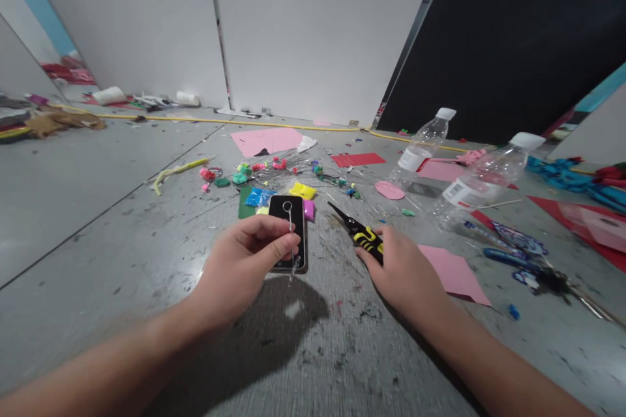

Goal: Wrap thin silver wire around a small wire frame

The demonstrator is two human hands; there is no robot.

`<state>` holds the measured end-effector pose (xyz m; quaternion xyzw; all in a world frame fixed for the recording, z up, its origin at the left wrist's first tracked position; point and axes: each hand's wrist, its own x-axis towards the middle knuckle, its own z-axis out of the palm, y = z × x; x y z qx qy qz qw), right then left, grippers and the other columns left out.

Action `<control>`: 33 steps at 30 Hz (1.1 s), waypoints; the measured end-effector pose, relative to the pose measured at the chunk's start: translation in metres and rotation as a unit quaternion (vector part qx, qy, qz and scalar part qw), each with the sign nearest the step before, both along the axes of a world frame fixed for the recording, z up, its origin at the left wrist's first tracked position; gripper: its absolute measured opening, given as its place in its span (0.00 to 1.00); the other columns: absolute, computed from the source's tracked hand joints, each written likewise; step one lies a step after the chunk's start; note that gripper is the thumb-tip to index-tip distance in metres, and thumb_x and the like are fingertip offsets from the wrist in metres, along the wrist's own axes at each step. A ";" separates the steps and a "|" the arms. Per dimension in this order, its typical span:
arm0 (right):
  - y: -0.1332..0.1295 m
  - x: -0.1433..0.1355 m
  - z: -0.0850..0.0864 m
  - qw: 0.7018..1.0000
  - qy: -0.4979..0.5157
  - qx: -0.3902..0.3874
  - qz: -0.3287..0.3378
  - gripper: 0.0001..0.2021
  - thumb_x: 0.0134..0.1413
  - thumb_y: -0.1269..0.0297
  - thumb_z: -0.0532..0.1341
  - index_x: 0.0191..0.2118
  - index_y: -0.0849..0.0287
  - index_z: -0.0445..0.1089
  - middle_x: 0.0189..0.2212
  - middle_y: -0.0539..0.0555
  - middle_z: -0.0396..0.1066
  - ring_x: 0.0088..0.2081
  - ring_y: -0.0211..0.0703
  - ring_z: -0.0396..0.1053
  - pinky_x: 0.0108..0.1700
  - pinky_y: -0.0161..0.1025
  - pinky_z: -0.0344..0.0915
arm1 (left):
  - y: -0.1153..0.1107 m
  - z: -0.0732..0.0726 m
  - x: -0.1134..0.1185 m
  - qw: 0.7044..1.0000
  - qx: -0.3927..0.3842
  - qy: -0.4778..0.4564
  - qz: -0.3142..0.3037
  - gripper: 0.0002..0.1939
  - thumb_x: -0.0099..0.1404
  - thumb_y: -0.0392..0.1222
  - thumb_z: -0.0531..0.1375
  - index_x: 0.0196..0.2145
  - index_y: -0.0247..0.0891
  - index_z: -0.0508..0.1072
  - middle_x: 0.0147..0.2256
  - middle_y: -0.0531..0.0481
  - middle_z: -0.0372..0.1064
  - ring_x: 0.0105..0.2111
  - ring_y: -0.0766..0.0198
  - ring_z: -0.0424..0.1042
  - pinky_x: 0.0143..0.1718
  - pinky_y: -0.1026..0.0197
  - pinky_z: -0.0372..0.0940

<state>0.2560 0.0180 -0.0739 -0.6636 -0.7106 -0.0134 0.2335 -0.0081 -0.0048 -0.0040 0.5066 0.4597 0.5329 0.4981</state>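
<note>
Between thumb and fingers, my left hand (pixel 247 257) pinches a thin twisted wire (pixel 290 218) with a round loop at its top end. Its lower end looks clear and crumpled. Behind it lies a black smartphone (pixel 280 206), partly covered by the fingers. My right hand (pixel 398 270) is wrapped round the black-and-yellow handle of long-nose pliers (pixel 362 234), whose dark tips point up and left, apart from the wire. Small packets of coloured clay, blue (pixel 259 197), yellow (pixel 302 191) and purple (pixel 309 210), sit round the phone.
Loose wires and clay bits (pixel 240 178) are scattered beyond the phone. Two clear plastic bottles (pixel 423 143) (pixel 482 176) stand at right. Pink paper (pixel 452 273) lies by my right forearm, with red paper (pixel 358 159) farther back. A yellow cable (pixel 220 120) runs along the white panels.
</note>
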 end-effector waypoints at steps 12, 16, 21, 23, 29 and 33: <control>-0.025 -0.015 0.036 0.985 0.094 0.010 0.144 0.13 0.70 0.55 0.56 0.42 0.57 0.74 0.40 0.60 0.76 0.45 0.54 0.74 0.48 0.50 0.71 | 0.001 -0.008 0.002 0.977 -0.084 -0.046 -0.192 0.09 0.55 0.43 0.77 0.30 0.39 0.83 0.24 0.55 0.77 0.25 0.68 0.71 0.29 0.65 0.64; -0.045 -0.034 0.045 0.844 0.428 -0.117 0.301 0.18 0.68 0.53 0.62 0.56 0.57 0.71 0.39 0.57 0.77 0.39 0.47 0.76 0.39 0.43 0.73 | -0.001 -0.009 0.004 0.955 -0.126 -0.027 -0.266 0.08 0.56 0.43 0.78 0.30 0.39 0.85 0.25 0.53 0.78 0.26 0.69 0.71 0.30 0.65 0.63; -0.045 -0.039 0.048 0.842 0.427 -0.107 0.312 0.06 0.65 0.62 0.64 0.35 0.55 0.74 0.31 0.51 0.76 0.34 0.43 0.73 0.39 0.41 0.67 | -0.001 -0.009 0.008 0.935 -0.179 0.026 -0.304 0.12 0.57 0.48 0.78 0.31 0.39 0.85 0.27 0.52 0.79 0.27 0.67 0.72 0.31 0.64 0.63; -0.040 -0.036 0.049 0.850 0.432 -0.106 0.282 0.07 0.64 0.63 0.64 0.33 0.55 0.74 0.27 0.50 0.74 0.31 0.41 0.70 0.35 0.41 0.66 | 0.000 -0.010 0.008 0.939 -0.194 0.046 -0.282 0.14 0.56 0.50 0.79 0.35 0.40 0.86 0.28 0.53 0.80 0.28 0.67 0.72 0.32 0.63 0.63; -0.031 -0.027 0.047 0.847 0.478 -0.111 0.204 0.10 0.62 0.56 0.64 0.32 0.56 0.73 0.22 0.48 0.70 0.24 0.38 0.65 0.27 0.38 0.62 | 0.007 -0.009 0.006 0.947 -0.181 0.070 -0.257 0.16 0.51 0.46 0.80 0.37 0.40 0.85 0.32 0.50 0.82 0.32 0.62 0.76 0.37 0.59 0.65; -0.029 -0.026 0.042 0.847 0.480 -0.106 0.203 0.13 0.63 0.53 0.64 0.33 0.56 0.74 0.23 0.50 0.72 0.24 0.39 0.67 0.27 0.38 0.64 | 0.012 -0.009 0.004 0.957 -0.162 0.078 -0.226 0.16 0.51 0.44 0.79 0.37 0.40 0.85 0.31 0.51 0.81 0.31 0.62 0.75 0.36 0.58 0.66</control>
